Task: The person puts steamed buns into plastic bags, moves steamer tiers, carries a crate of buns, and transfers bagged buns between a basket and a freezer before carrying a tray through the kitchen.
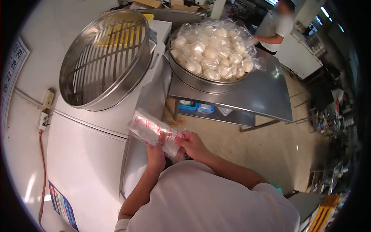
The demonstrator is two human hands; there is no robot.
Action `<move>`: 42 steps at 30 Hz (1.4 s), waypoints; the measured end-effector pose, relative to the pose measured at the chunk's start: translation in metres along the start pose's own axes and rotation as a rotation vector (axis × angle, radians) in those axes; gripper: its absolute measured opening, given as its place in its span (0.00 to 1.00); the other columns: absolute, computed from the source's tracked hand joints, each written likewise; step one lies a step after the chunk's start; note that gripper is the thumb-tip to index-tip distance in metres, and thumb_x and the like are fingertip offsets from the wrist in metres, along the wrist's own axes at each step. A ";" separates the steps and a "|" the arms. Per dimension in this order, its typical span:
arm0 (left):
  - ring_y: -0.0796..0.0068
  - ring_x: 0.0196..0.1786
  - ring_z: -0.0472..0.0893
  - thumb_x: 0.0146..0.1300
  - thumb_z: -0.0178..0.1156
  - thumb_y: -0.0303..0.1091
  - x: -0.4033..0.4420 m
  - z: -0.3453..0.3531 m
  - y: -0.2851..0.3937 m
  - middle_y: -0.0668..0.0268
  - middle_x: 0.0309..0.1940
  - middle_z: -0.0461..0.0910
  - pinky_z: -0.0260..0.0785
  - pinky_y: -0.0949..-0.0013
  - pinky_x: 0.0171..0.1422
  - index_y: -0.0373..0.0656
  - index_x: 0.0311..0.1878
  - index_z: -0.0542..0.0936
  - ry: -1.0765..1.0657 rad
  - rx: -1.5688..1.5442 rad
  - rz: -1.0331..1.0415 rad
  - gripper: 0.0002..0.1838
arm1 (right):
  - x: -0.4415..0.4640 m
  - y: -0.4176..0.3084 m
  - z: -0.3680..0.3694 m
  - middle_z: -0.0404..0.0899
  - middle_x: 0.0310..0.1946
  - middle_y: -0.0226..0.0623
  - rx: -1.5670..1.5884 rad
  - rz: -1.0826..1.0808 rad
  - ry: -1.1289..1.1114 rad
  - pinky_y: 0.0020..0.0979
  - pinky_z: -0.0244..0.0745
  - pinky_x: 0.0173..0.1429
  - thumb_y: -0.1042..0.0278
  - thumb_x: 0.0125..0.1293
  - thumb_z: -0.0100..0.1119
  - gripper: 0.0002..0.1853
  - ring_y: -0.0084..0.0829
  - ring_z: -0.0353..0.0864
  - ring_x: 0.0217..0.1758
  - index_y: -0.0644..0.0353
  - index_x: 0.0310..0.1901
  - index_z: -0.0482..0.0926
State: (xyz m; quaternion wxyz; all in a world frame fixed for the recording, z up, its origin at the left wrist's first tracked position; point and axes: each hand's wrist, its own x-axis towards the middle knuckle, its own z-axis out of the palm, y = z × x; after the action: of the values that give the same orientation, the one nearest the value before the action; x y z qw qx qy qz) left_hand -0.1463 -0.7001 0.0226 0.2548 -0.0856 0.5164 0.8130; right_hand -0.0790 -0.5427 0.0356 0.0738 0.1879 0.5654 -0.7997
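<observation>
Both my hands hold a pack of clear plastic bags [145, 123] with red print, in front of my body. My left hand [155, 154] grips it from below near its middle, the thumb lying on top. At the pack's right end, my right hand [194, 147] is closed on the crinkled plastic. Past the pack, a round metal steamer tray [208, 86] stands on a steel table, heaped with white buns [210, 54] in clear plastic bags. A steamer basket with a slatted bottom [110, 102] leans tilted on the white appliance to the left.
A white chest appliance [85, 147] stands along the left wall, near a power outlet [43, 120] with a cord. Blue bins sit on the lower shelf of the steel table [270, 81]. Another person [281, 29] stands behind that table. Cluttered shelves line the right.
</observation>
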 end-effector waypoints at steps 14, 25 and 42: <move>0.74 0.43 0.84 0.79 0.59 0.42 -0.006 -0.038 0.055 0.61 0.46 0.84 0.77 0.68 0.47 0.33 0.57 0.79 0.282 0.228 0.092 0.19 | 0.125 -0.031 0.068 0.76 0.28 0.29 -0.005 0.126 -0.297 0.28 0.74 0.26 0.67 0.77 0.56 0.07 0.24 0.76 0.22 0.61 0.44 0.78; 0.37 0.70 0.71 0.63 0.71 0.35 0.012 -0.086 0.126 0.40 0.69 0.70 0.66 0.44 0.72 0.40 0.73 0.71 0.496 1.428 0.829 0.35 | 0.199 -0.013 0.176 0.83 0.30 0.45 -0.137 -0.097 -0.132 0.36 0.83 0.28 0.70 0.70 0.59 0.13 0.35 0.87 0.24 0.72 0.49 0.77; 0.46 0.83 0.56 0.57 0.74 0.35 0.054 -0.170 0.142 0.50 0.81 0.59 0.46 0.34 0.83 0.43 0.74 0.69 0.410 1.675 0.694 0.41 | 0.024 0.055 0.051 0.85 0.47 0.46 -0.424 -0.226 0.385 0.35 0.81 0.51 0.65 0.68 0.65 0.20 0.36 0.86 0.45 0.69 0.57 0.78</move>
State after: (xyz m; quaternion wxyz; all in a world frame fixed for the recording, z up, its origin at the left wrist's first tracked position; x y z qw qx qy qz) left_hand -0.2854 -0.8804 0.0374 -0.1203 0.1435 0.9667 0.1744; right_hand -0.0941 -0.6069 -0.0068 -0.0867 0.2524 0.7406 -0.6167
